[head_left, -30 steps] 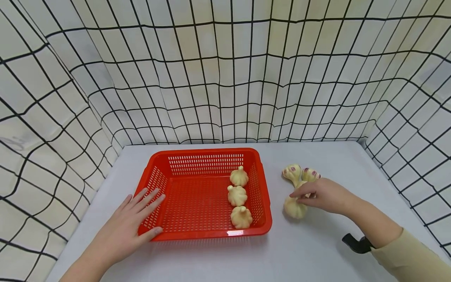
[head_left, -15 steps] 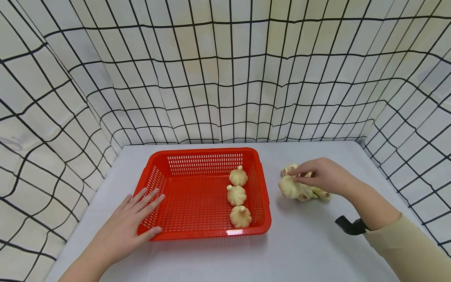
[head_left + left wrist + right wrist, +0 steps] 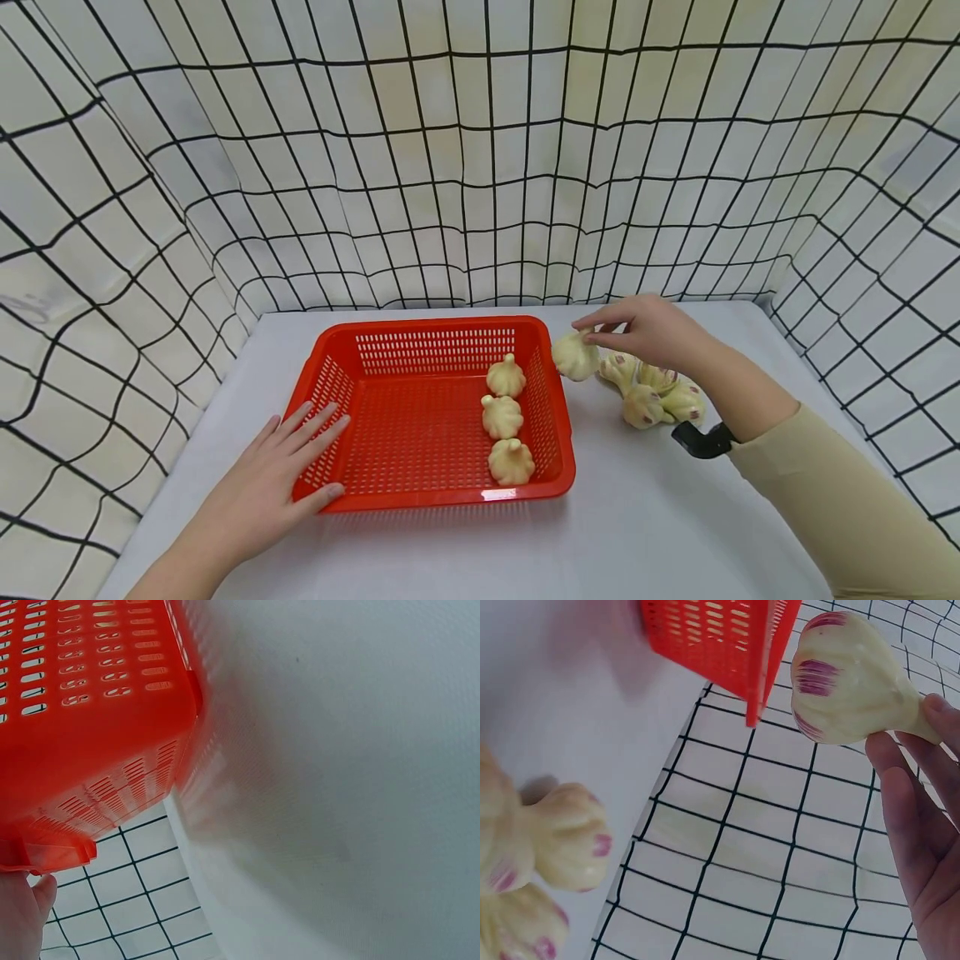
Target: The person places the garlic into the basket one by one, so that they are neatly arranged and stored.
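From the head, pinching a rounded cream, purple-streaked garlic bulb (image 3: 576, 358) by its neck in right hand (image 3: 651, 333), near right rim of red perforated plastic basket (image 3: 435, 500); touching left rim with left hand (image 3: 266, 479), fingers spread straight; from left wrist, meeting basket's edge; from right wrist, lifted apart from loose bulbs (image 3: 571, 836).

No text is readable; a faint mark (image 3: 28, 307) on the wall (image 3: 41, 279) left of the basket (image 3: 420, 500) is illegible.
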`<state>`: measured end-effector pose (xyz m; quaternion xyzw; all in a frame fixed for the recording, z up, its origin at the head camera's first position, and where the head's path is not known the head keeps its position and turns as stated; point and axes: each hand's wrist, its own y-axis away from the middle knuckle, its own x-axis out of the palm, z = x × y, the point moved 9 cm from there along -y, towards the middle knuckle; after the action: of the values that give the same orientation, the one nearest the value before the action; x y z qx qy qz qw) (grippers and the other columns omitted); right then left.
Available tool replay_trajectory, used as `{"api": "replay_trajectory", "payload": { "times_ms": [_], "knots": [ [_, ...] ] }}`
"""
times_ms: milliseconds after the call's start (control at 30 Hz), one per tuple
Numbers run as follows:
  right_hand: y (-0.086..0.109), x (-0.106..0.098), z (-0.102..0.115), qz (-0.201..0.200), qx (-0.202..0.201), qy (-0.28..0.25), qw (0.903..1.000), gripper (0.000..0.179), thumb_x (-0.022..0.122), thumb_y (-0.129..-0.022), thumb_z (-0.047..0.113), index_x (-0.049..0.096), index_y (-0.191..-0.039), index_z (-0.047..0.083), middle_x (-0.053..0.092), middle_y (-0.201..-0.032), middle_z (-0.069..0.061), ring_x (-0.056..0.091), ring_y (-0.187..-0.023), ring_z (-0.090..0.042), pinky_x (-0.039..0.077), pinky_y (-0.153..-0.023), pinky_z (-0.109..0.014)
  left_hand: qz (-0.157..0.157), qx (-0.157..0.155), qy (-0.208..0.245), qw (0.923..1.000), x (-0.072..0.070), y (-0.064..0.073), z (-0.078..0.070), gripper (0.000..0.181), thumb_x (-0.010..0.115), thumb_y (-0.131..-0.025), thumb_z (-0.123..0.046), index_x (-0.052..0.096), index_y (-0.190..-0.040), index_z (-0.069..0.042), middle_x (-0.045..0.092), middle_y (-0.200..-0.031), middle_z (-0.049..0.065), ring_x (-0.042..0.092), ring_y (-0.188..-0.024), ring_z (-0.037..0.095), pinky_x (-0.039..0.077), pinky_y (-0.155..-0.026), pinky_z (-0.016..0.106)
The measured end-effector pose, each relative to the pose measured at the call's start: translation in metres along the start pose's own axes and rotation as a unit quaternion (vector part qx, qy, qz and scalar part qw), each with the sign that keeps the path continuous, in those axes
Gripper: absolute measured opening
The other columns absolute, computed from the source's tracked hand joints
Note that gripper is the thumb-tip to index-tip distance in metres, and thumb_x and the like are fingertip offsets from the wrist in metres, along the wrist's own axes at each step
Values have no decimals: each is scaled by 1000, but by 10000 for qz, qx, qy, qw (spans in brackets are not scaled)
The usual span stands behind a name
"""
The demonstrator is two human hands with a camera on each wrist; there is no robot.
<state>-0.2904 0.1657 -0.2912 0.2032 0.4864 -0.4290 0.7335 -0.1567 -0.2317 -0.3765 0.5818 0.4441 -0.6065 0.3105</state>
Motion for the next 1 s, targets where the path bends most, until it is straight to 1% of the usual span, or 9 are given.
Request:
{"api": "replay_trajectory", "payload": {
  "times_ms": [167,267,400,500,600,700,767,867,1000],
  "knots": [
    [-20,1,12,57,23,-129,9999,26,72,-92,28,75,-119,28,73,-107,8,64,-84,-11,55,-71,-31,-54,48,3,10000,-1,0,-2,77,64,-88,-58,41,-153,-21,38,-156,9,28,-144,38,-13,-119,28],
    [-31,4,20,134,63,-133,9998,26,72,-92,31,75,-118,29,73,-106,9,63,-85,-11,54,-71,-31,14,-6,28,10000,0,0,-1,78,64,-88,-58,42,-153,-20,38,-157,9,28,-145,38,-14,-118,28],
    [-48,13,34,262,-32,-168,9995,26,73,-92,31,75,-117,28,73,-104,8,62,-80,-13,53,-67,-31,180,-137,66,9997,3,0,0,79,63,-89,-59,40,-153,-20,37,-157,10,26,-145,38,-16,-117,28],
    [-61,21,45,387,-161,-164,9990,25,72,-92,30,75,-117,26,73,-100,7,60,-74,-15,52,-62,-31,171,-131,54,9998,3,0,0,79,62,-89,-60,40,-153,-20,37,-157,9,26,-145,38,-16,-117,28],
    [-73,31,56,519,-248,-97,9983,25,71,-93,32,75,-117,28,72,-103,9,61,-81,-14,52,-64,-30,43,-72,16,10000,1,1,1,78,63,-89,-59,40,-153,-20,38,-157,9,27,-145,37,-15,-117,26],
    [-84,40,66,638,-397,-100,9971,24,71,-93,33,75,-116,28,71,-109,9,64,-91,-11,53,-72,-28,-84,-6,2,10000,0,2,1,77,63,-89,-58,41,-153,-21,39,-156,8,28,-145,36,-13,-118,27],
    [-91,46,72,713,-468,-88,9963,25,70,-93,33,75,-117,27,71,-110,9,66,-93,-11,54,-73,-28,-122,10,3,9999,0,2,1,77,64,-89,-58,41,-153,-20,39,-156,7,28,-145,36,-13,-118,27],
    [-99,56,79,848,-546,-96,9949,25,70,-94,30,75,-117,24,71,-109,8,67,-92,-11,54,-77,-27,-92,3,-4,10000,0,2,1,77,63,-89,-58,41,-153,-20,39,-156,7,28,-145,36,-13,-118,26],
    [-109,70,87,1048,-673,55,9922,24,68,-96,28,74,-119,22,71,-110,8,66,-96,-10,53,-84,-26,-71,-5,12,10000,0,2,1,78,64,-89,-58,41,-153,-21,39,-156,8,28,-145,36,-13,-118,26]
  ]
}}
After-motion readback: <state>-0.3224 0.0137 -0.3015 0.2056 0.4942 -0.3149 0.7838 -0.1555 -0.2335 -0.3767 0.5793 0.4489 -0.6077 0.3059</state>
